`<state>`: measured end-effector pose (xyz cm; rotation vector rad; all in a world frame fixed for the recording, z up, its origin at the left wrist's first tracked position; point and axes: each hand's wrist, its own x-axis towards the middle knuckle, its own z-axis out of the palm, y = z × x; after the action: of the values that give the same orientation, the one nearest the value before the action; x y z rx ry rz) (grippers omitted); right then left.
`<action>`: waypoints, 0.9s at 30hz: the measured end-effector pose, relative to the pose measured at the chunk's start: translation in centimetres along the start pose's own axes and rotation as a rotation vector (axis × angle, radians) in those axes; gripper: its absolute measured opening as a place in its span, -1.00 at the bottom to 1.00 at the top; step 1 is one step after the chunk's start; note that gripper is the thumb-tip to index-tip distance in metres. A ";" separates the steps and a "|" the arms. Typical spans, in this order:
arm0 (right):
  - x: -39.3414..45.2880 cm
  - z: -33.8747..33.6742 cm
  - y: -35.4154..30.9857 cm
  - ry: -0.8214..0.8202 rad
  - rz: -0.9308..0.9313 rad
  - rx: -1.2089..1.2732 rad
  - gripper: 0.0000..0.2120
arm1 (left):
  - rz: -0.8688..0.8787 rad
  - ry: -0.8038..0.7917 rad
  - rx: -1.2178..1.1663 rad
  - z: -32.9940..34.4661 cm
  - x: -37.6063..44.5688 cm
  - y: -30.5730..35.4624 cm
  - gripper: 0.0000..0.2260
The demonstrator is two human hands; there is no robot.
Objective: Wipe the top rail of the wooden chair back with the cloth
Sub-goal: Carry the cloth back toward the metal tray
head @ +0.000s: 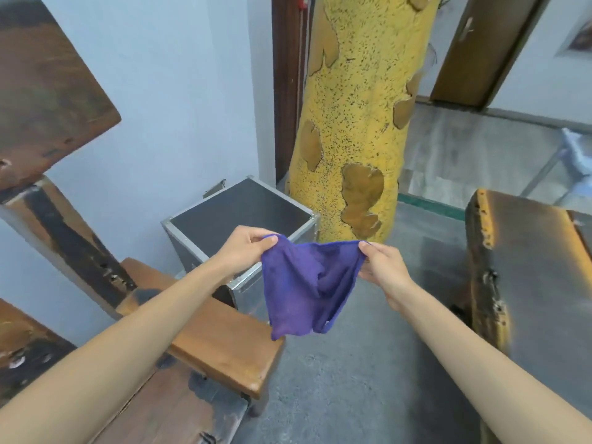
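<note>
**Inspector:** State of the hands?

**Assistant:** The left hand [246,248] pinches one upper corner of the purple cloth [307,283]; the right hand [382,267] pinches the other. The fingers of both are clenched on fabric. The cloth hangs spread between them, in the air at centre view, touching nothing else.

**Inspector:** And the wooden chair back?

**Assistant:** Its top rail [48,91] sits at ten o'clock, well apart from the cloth. The chair seat [217,344] lies at seven o'clock, below the left forearm.

**Inspector:** Step in hand?

**Assistant:** By judgement, preparation only: the cloth is being opened out and wiping is not yet begun.

**Inspector:** Next move?

**Assistant:** Likely gathering the cloth into one hand, carrying it up toward ten o'clock, and laying it flat on the rail's upper edge.
</note>
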<state>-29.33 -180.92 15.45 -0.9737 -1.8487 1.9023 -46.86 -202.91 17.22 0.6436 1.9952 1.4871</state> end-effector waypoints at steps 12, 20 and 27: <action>10.2 -16.3 1.7 0.379 -0.005 -0.049 -0.70 | 0.125 0.067 0.154 7.0 17.7 2.0 -0.81; 17.9 -23.3 1.6 0.538 -0.044 -0.113 -0.69 | 0.240 -0.045 0.168 15.2 32.3 3.3 -0.85; 23.6 -30.3 0.4 0.664 -0.073 -0.135 -0.71 | 0.324 -0.134 0.185 22.9 42.9 6.6 -0.88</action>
<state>-26.35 -142.85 11.15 -1.3517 -1.5826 1.2054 -62.01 -156.51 11.83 1.1607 2.0075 1.4011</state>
